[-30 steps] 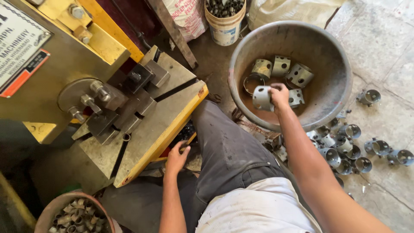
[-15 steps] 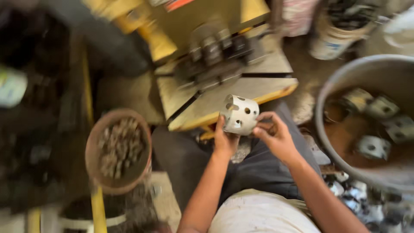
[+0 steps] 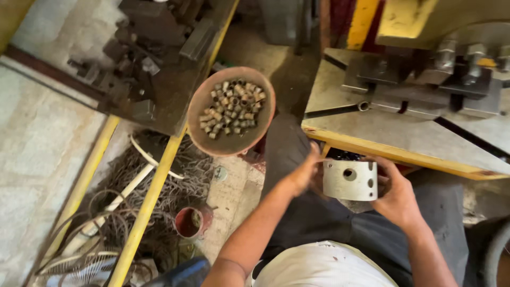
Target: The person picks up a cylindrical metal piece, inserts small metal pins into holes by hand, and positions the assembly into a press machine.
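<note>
I hold a pale grey metal box (image 3: 350, 179) with round holes in its side between both hands, over my lap. My left hand (image 3: 304, 172) grips its left end, and my right hand (image 3: 394, 195) cups its right end. A brown bowl (image 3: 232, 110) filled with several small metal sleeves stands to the upper left of my left hand. Just beyond the box lies the yellow-edged steel table (image 3: 404, 138) of a press machine, with dark tooling (image 3: 425, 79) on it.
A second bench with dark metal blocks (image 3: 149, 48) is at the upper left, on a yellow frame (image 3: 151, 196). Tangled wire scrap (image 3: 159, 186) and a small red can (image 3: 188, 222) lie on the floor at the lower left.
My view has swung left, away from the big basin of boxes. The box taken from the basin sits lower in both hands, turned with its side up.
</note>
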